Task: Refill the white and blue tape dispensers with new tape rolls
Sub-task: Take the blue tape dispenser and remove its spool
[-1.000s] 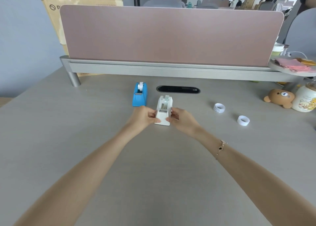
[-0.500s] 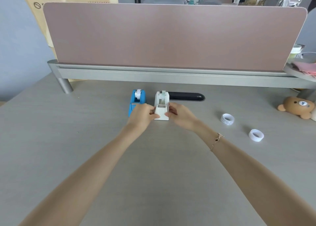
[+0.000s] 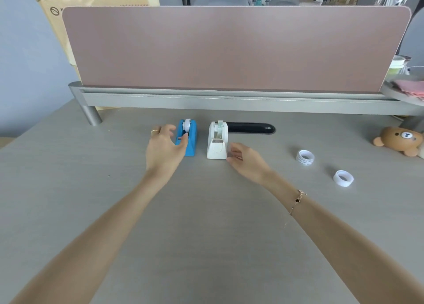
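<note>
While both dispensers stand side by side near the back edge of the desk [image 3: 206,234], just in front of the raised rail, neither is held. The left hand [image 3: 164,148] hovers with loosely spread fingers against the near left side of the blue dispenser [image 3: 190,140]; whether it touches I cannot tell, but it holds nothing. The right hand [image 3: 245,159] lies relaxed and part open at the near right corner of the white dispenser [image 3: 217,144], fingertips just beside or touching its base, gripping nothing.

Each dispenser carries a roll upright in its cradle. Two loose tape rolls lie flat toward the right edge of the desk, well apart from the dispensers: one [image 3: 305,157] nearer the dispensers, the other [image 3: 343,178] further right and closer to the front.

The dispensers look like stiff moulded plastic, probably weighted at the base, so they should sit steady; the flat side walls are the sensible hold, clear of the cutter at the front. The loose rolls are likely light and easily skidded on the smooth top, best pinched across the rim or through the hole, away from the sticky side.
</note>
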`<action>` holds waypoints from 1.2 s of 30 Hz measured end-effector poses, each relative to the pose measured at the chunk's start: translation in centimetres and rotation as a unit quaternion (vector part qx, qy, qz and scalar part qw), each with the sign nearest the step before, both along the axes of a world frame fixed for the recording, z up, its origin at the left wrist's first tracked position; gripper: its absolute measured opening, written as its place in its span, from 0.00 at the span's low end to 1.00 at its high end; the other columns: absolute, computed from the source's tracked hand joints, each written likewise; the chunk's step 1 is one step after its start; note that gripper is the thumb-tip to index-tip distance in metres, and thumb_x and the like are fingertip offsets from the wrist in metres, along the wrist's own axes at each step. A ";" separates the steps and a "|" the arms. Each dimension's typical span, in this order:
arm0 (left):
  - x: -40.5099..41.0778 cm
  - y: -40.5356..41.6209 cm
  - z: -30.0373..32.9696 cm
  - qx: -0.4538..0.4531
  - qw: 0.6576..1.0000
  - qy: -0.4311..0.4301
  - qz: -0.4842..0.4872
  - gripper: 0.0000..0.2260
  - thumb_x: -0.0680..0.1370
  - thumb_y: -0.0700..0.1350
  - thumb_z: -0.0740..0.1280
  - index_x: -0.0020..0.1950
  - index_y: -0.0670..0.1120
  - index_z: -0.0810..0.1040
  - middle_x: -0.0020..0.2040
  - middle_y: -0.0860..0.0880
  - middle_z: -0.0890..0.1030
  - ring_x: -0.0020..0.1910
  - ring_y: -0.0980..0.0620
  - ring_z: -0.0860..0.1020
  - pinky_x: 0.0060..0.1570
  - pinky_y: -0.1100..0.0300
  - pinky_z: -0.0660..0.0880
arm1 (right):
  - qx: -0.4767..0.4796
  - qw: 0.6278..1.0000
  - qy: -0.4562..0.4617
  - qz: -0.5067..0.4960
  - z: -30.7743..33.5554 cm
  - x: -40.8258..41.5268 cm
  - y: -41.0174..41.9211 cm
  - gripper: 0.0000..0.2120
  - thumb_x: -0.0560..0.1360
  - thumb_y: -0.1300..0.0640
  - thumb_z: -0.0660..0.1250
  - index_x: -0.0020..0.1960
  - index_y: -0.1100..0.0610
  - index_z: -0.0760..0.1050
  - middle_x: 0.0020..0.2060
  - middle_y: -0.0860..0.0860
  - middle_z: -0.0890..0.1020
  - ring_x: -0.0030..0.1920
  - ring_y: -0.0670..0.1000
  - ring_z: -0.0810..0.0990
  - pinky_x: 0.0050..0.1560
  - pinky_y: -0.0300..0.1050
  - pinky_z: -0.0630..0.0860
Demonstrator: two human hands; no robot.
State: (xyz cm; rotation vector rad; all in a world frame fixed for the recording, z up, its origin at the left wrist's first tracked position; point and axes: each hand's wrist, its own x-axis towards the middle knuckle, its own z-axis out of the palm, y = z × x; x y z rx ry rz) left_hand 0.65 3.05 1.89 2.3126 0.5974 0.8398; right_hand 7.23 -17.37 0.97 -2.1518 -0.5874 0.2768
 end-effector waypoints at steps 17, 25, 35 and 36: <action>0.1 -0.4 -0.5 -0.115 0.987 0.110 -0.010 0.15 0.66 0.47 0.72 0.43 0.37 0.74 0.32 0.48 0.72 0.29 0.49 0.70 0.24 0.61 0.63 | -0.062 0.998 -0.012 0.009 -0.4 -1.9 -2.6 0.19 0.78 0.60 0.61 0.68 0.60 0.68 0.65 0.56 0.74 0.66 0.51 0.73 0.66 0.43 0.69; -5.6 -0.2 -0.9 -0.120 0.985 0.124 -0.032 0.14 0.65 0.49 0.73 0.41 0.41 0.74 0.32 0.48 0.74 0.29 0.50 0.70 0.28 0.59 0.66 | -0.102 0.993 -0.027 0.056 0.2 -4.3 -1.6 0.19 0.78 0.60 0.61 0.69 0.57 0.69 0.65 0.55 0.74 0.65 0.53 0.73 0.67 0.46 0.69; -12.1 -0.2 -0.8 -0.099 0.970 0.166 -0.147 0.10 0.64 0.50 0.73 0.40 0.48 0.78 0.38 0.52 0.82 0.38 0.53 0.79 0.39 0.58 0.76 | -0.070 0.993 -0.011 0.094 0.4 -8.0 -0.1 0.25 0.75 0.59 0.67 0.70 0.58 0.64 0.66 0.54 0.72 0.64 0.52 0.73 0.66 0.46 0.71; -12.5 -0.2 -0.9 -0.104 0.967 0.165 -0.161 0.10 0.64 0.50 0.74 0.43 0.50 0.79 0.40 0.53 0.83 0.42 0.55 0.81 0.43 0.58 0.78 | -0.068 0.993 -0.012 0.096 0.5 -8.3 -0.1 0.28 0.74 0.58 0.68 0.71 0.57 0.63 0.67 0.54 0.71 0.65 0.52 0.73 0.66 0.46 0.71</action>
